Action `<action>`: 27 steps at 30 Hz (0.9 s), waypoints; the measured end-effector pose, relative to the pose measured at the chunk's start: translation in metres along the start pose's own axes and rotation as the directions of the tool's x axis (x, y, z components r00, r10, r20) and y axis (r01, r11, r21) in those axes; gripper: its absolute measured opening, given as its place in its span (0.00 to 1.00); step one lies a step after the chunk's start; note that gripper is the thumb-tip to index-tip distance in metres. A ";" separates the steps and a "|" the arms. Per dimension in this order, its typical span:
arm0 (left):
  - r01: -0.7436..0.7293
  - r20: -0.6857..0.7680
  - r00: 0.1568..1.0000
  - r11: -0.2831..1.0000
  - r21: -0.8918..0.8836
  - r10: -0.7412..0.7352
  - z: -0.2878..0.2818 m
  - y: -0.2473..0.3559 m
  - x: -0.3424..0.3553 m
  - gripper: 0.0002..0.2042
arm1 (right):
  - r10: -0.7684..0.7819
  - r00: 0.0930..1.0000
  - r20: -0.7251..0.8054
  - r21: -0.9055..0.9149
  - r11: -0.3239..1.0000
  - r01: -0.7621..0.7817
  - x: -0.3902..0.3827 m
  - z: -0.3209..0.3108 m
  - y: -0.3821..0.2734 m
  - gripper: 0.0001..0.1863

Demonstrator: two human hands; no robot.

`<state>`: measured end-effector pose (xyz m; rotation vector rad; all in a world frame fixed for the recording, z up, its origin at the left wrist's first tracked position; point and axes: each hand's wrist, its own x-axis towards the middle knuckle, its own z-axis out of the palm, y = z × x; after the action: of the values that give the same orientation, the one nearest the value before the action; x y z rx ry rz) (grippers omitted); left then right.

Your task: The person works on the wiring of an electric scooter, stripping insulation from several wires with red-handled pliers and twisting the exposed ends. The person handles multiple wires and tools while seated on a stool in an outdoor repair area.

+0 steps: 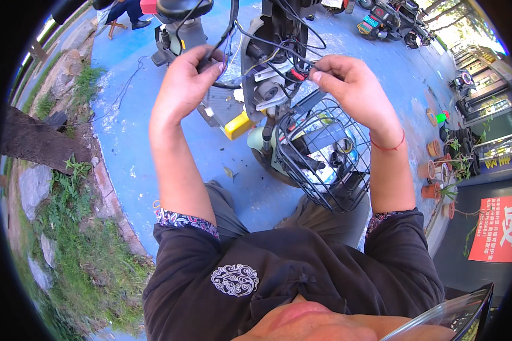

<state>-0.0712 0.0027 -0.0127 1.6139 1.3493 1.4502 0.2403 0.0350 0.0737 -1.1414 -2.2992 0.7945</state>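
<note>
In front of me an electric scooter stands with its front body (261, 62) uncovered and wiring exposed. My left hand (190, 79) is closed in a pinch on a bundle of thin dark wires (228, 42), left of the body. On the other side, my right hand (349, 85) pinches a black cable (306, 60), its fingertips beside a small red part (297, 74). Its other fingers curl out of sight behind the thumb. A yellow part (239, 125) sits low on the scooter. Below my right hand is a black wire basket (330, 187) with tools and packets inside.
Behind the wiring is the scooter's seat (185, 8). A loose thin wire (124, 94) trails over the blue ground (131, 136). Rocks (35, 190), grass and a tree trunk (45, 139) border the left. Potted plants (432, 190) and parked scooters (381, 20) are at the right.
</note>
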 end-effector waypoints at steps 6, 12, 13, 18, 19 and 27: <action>-0.127 -0.192 0.964 0.956 0.266 0.182 0.000 0.019 -0.007 0.25 | -0.131 0.982 0.136 0.465 0.884 0.054 -0.045 0.006 -0.018 0.10; -0.064 -0.129 0.984 0.928 0.367 0.118 0.012 0.042 -0.009 0.27 | -0.448 0.894 0.025 -0.041 0.893 0.448 -0.052 0.075 -0.009 0.19; -0.031 -0.153 0.985 0.945 0.325 0.085 0.013 0.042 -0.009 0.27 | -0.466 0.885 0.018 -0.119 0.877 0.465 -0.049 0.079 -0.006 0.19; 0.020 -0.169 0.985 0.958 0.285 0.030 0.001 0.010 -0.006 0.18 | -0.465 0.878 -0.110 -0.527 0.776 0.345 -0.030 0.081 0.024 0.12; 0.037 -0.164 0.986 0.965 0.260 0.006 0.002 0.012 -0.007 0.18 | -0.452 0.878 -0.161 -0.602 0.750 0.275 -0.022 0.080 0.033 0.11; 0.146 0.052 0.989 0.971 -0.191 -0.139 0.034 -0.002 0.008 0.13 | -0.430 0.770 -0.471 0.248 0.773 0.584 0.035 0.073 0.014 0.13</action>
<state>-0.0402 0.0174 -0.0196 1.3846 1.2338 1.4110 0.1839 0.0496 0.0156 -0.3930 -1.8631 0.6750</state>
